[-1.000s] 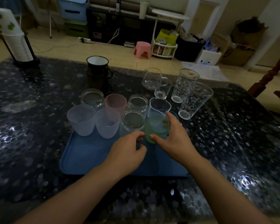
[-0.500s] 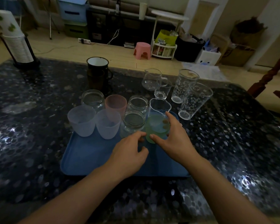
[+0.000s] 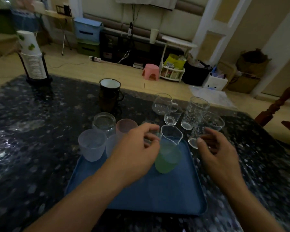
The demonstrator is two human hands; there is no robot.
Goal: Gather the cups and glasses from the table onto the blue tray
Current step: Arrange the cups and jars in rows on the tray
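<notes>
**Hands over the blue tray**

On the blue tray (image 3: pixel 157 195) at the bench's near edge, the left hand (image 3: pixel 132 153) curls round a clear jar (image 3: pixel 148 125) beside the green cup (image 3: pixel 167 158). The right hand (image 3: pixel 216 151) hovers, fingers loosely curled, just beside a patterned glass (image 3: pixel 206 129) off the tray's right edge.

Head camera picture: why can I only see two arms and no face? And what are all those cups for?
The camera sits on a person's head and looks down, so you see only their own arms. They are collecting cups onto a blue tray on a dark speckled table. The left hand curls over a clear jar on the tray, beside a green cup with a glass beaker in it. The right hand reaches a tall patterned glass off the tray; whether it grips yet is unclear. Frosted cups already stand on the tray. A dark mug waits farther back.
</notes>
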